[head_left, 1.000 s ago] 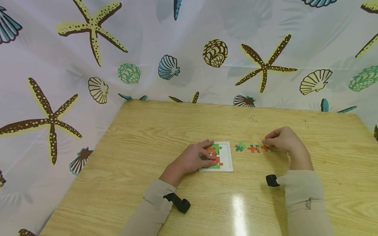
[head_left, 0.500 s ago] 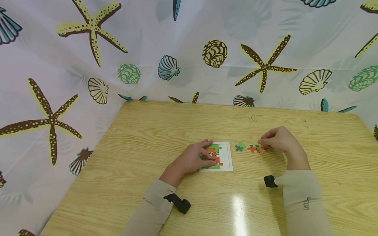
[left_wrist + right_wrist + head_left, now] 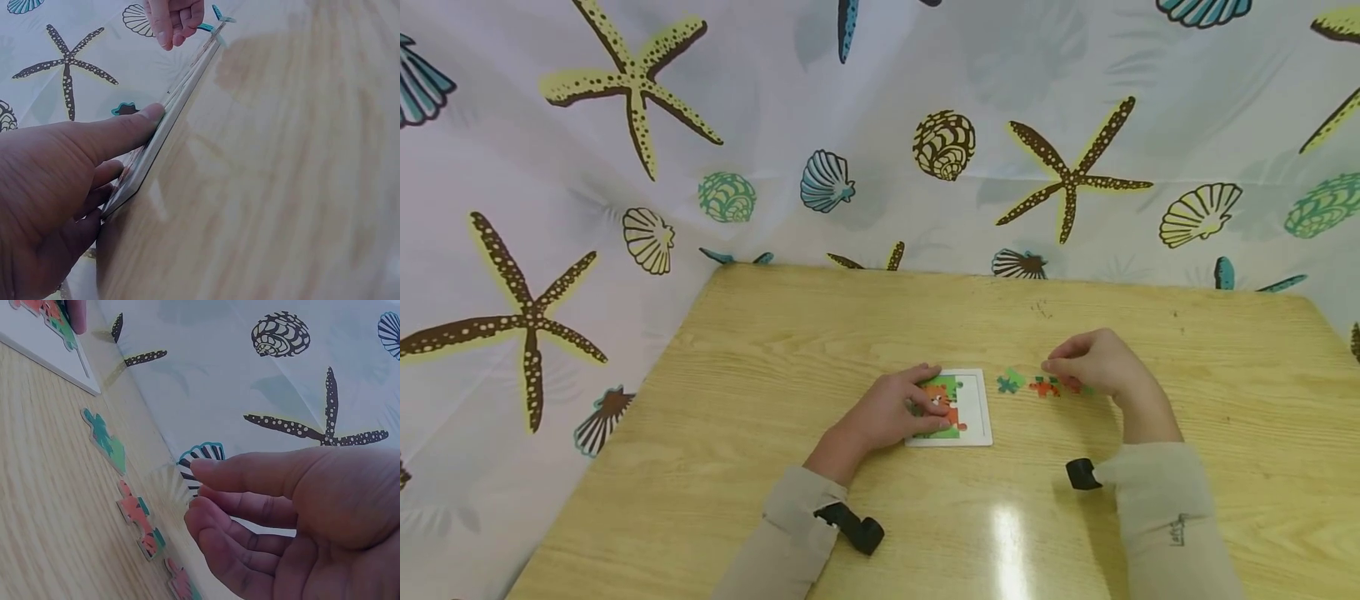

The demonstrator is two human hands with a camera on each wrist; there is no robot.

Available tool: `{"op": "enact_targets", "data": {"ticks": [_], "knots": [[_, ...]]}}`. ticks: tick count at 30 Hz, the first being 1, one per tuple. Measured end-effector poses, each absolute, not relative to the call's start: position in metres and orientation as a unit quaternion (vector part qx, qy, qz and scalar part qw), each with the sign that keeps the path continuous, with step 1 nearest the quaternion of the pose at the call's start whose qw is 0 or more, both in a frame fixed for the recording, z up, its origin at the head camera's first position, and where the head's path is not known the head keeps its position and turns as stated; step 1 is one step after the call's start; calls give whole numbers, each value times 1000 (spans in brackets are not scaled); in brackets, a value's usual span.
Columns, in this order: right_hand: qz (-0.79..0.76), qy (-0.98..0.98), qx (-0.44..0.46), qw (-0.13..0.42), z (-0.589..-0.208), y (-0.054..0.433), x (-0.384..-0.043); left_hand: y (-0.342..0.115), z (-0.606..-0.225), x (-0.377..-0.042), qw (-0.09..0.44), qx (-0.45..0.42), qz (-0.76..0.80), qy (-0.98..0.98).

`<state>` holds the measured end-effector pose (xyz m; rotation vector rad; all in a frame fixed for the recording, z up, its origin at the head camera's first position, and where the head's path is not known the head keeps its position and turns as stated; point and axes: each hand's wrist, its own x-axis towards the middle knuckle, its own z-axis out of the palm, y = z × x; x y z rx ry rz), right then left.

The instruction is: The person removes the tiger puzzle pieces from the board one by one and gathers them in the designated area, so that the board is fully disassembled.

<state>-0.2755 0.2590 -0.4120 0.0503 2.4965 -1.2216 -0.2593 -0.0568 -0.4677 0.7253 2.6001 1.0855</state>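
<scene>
A white-framed jigsaw puzzle board [image 3: 974, 412] lies flat on the table, its left part filled with an orange and green animal picture and its right part bare white. My left hand [image 3: 887, 408] rests on the picture side, fingers spread over it; the left wrist view shows the thumb [image 3: 134, 128] laid along the board's near edge. My right hand [image 3: 1097, 362] hovers above the loose pieces, holding nothing, with thumb and fingers loosely bent and slightly apart. Below it in the right wrist view are a green puzzle piece [image 3: 105, 439], an orange-and-green puzzle piece [image 3: 140, 519] and another orange one [image 3: 181, 580].
The loose pieces form a row to the right of the board. A wooden table [image 3: 760, 333] extends around everything. Behind and to the left hangs a white cloth [image 3: 880, 92] printed with starfish and shells. Black wrist straps [image 3: 857, 529] sit on both sleeves.
My right hand has drifted left, from over the rightmost pieces toward the middle orange piece. The left hand and the board keep their places. The head view has tilted slightly upward.
</scene>
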Motion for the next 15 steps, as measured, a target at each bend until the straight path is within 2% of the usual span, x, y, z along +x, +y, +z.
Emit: {"op": "enact_targets", "data": {"ticks": [15], "knots": [[-436, 880, 9, 191, -410, 245, -273, -57, -465, -257, 118, 250, 356, 893]]}}
